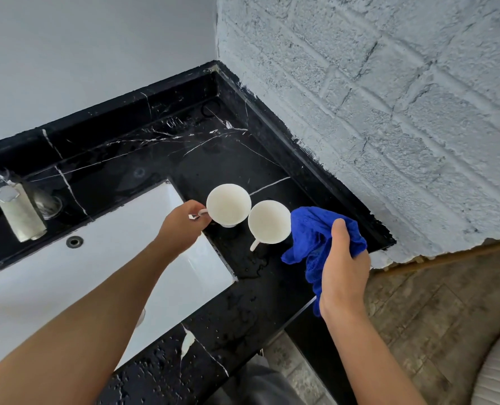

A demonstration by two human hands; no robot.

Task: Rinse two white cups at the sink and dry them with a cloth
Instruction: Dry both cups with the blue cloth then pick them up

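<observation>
right hand (342, 276) grips cloth (315, 238) | left hand (181, 223) pinches cup (228, 204) handle (seemingly) | second cup (269, 222) between

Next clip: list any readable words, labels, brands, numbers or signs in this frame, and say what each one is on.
None readable.
The two white cups: plain, no print visible.
The blue cloth in the right hand: no tag or label showing.
The faucet: no marking visible.
The black marble counter: only white veins, no lettering.
</observation>
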